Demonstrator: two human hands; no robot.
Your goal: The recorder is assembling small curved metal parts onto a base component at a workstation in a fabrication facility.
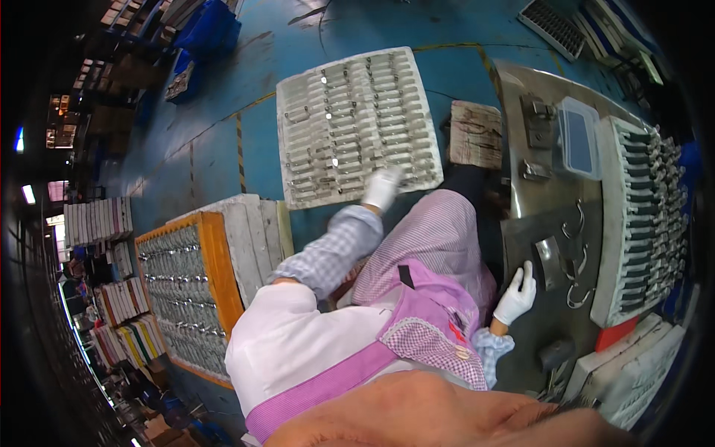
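Your purple apron [428, 305] lies nearest; beyond it, metal parts [389, 112] sit in the white tray [296, 138]. Your left hand [382, 188] is blurred at its near edge, so its grip I cannot tell; your right hand [516, 296], loosely open beside the metal table [547, 197], seems empty. A hasty sweep could dislodge parts.

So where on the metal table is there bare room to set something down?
The metal table is bare between the small block and shiny plate, and between the right hand and dark object. It is crowded around the curved pieces and in the rightmost tray.
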